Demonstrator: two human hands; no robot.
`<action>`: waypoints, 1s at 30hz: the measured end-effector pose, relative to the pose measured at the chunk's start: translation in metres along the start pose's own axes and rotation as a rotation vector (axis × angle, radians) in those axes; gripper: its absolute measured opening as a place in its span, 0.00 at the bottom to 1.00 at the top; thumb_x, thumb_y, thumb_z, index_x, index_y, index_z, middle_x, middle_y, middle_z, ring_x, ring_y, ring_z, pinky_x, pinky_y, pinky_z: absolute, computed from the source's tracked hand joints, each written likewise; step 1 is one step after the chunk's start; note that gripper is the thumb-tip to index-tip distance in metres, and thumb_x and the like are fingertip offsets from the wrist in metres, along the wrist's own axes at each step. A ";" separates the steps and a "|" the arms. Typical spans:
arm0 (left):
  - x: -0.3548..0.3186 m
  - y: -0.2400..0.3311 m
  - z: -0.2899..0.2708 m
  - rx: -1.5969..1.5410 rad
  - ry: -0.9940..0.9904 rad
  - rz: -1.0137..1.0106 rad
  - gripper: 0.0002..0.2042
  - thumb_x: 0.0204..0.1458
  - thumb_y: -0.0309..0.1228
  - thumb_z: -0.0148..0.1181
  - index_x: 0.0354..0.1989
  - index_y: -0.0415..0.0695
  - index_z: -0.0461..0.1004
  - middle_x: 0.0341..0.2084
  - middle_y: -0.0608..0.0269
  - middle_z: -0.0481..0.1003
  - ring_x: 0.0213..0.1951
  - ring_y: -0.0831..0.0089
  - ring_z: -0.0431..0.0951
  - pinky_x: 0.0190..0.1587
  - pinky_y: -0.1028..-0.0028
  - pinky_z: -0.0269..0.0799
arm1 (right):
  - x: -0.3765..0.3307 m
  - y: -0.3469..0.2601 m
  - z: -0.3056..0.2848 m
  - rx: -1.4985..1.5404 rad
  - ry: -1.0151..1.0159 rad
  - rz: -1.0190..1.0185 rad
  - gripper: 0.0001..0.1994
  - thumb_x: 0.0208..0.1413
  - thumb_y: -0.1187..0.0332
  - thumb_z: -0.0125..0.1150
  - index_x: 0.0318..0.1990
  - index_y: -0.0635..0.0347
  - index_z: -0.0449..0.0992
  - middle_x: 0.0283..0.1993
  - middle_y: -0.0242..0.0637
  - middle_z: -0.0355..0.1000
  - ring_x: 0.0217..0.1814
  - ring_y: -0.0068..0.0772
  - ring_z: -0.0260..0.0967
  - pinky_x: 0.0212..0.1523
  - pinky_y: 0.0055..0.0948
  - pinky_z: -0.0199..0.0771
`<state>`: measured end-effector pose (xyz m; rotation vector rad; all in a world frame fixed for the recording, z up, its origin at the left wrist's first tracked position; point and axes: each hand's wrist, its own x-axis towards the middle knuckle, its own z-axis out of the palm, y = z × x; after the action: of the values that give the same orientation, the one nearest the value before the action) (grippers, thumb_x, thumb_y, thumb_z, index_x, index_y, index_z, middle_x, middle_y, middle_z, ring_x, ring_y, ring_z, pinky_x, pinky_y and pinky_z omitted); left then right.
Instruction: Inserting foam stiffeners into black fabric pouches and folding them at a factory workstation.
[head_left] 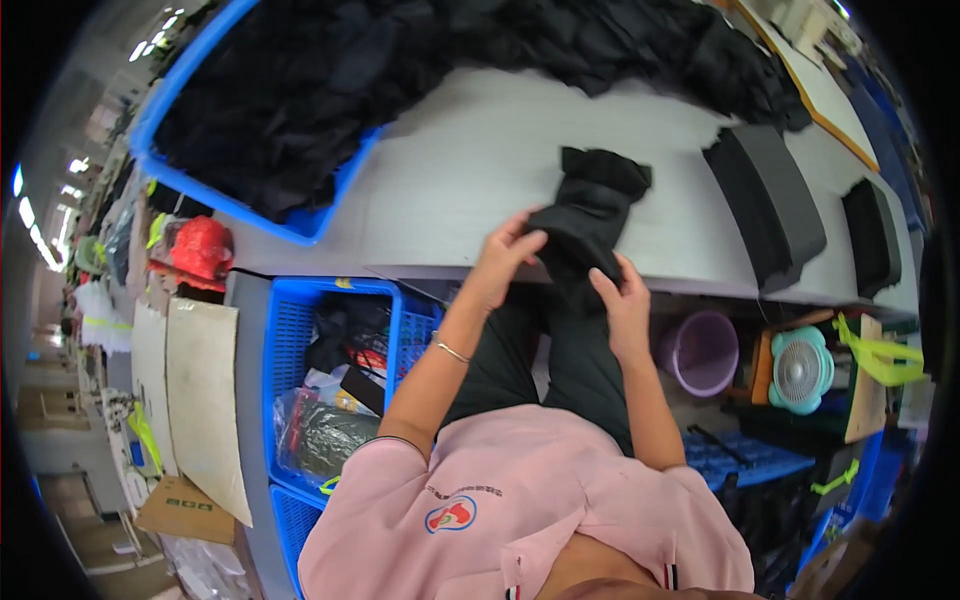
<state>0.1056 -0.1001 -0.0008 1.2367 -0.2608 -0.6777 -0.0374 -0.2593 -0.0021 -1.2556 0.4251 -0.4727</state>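
Note:
My left hand (503, 257) and my right hand (624, 303) both grip a black garment (590, 215) that hangs over the front edge of the grey table (470, 170). The left hand pinches its upper left side. Lower down, my right hand holds the part draping off the table edge toward my lap. The garment's far end lies folded on the tabletop.
A blue crate (180, 175) heaped with black garments sits at the far left, and the heap spills along the table's back. Two neat black stacks (770, 200) (872, 232) lie at the right. Below are a blue basket (290, 330), a purple bucket (700, 350) and a small teal fan (800, 368).

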 end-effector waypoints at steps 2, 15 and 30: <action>-0.001 -0.008 -0.001 -0.042 -0.089 -0.022 0.22 0.57 0.36 0.64 0.58 0.40 0.71 0.46 0.65 0.76 0.44 0.78 0.75 0.44 0.76 0.73 | 0.006 -0.006 -0.004 0.121 -0.015 0.106 0.19 0.56 0.74 0.67 0.54 0.70 0.73 0.47 0.33 0.75 0.46 0.20 0.70 0.50 0.22 0.70; 0.026 -0.005 0.050 -0.157 -0.320 -0.025 0.09 0.58 0.35 0.65 0.41 0.46 0.75 0.27 0.75 0.72 0.30 0.85 0.71 0.35 0.81 0.67 | 0.040 0.028 -0.020 -0.867 0.191 -0.397 0.14 0.50 0.76 0.63 0.45 0.63 0.72 0.43 0.49 0.73 0.47 0.57 0.72 0.48 0.40 0.71; 0.026 -0.007 0.031 -0.418 -0.385 -0.205 0.17 0.52 0.27 0.67 0.50 0.47 0.72 0.37 0.74 0.76 0.38 0.84 0.74 0.41 0.82 0.69 | 0.061 -0.031 -0.072 -0.043 -0.379 0.314 0.21 0.56 0.66 0.66 0.55 0.63 0.73 0.47 0.29 0.75 0.49 0.24 0.71 0.52 0.24 0.69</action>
<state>0.1074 -0.1413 -0.0020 0.7319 -0.2938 -1.0895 -0.0298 -0.3572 0.0062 -1.2593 0.3021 0.0433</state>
